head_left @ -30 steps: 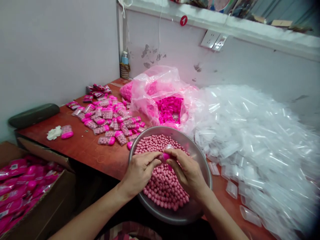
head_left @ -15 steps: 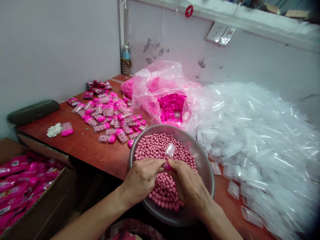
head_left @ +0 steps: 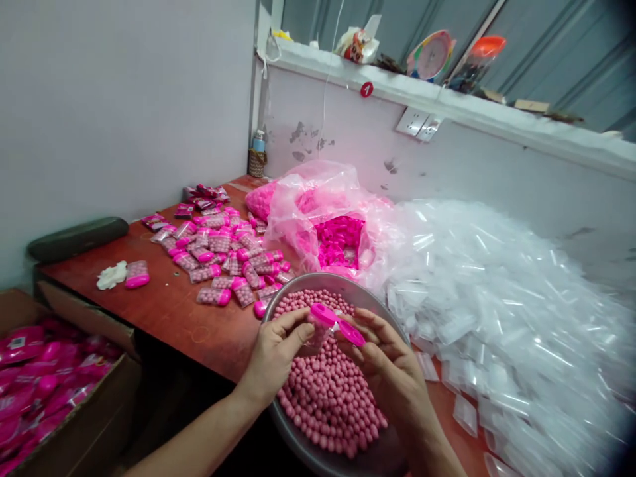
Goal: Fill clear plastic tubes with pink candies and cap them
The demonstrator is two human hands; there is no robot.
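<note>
Over the bowl, my left hand (head_left: 272, 361) pinches a small clear plastic container (head_left: 313, 341) at its side. A pink flip-top cap (head_left: 324, 315) sits on the container, its lid swung out to the right. My right hand (head_left: 390, 361) has its thumb and fingers around that lid, though the exact contact is partly hidden. Beneath both hands, a metal bowl (head_left: 397, 318) holds many round pink beads or candies (head_left: 330, 397). Part of a clear piece shows behind the cap among them.
Filled containers with pink caps (head_left: 218, 242) lie on the red table (head_left: 199, 331). A plastic bag (head_left: 322, 179) of pink caps stands behind the bowl. Clear empty containers (head_left: 497, 298) heap up at the right. A cardboard box (head_left: 84, 411) of pink packs sits lower left.
The pink cap, earlier mostly covered by my fingers, now shows with its lid flipped out. My hands have risen slightly and my right fingers have loosened. The view has tilted up, showing the shelf.
</note>
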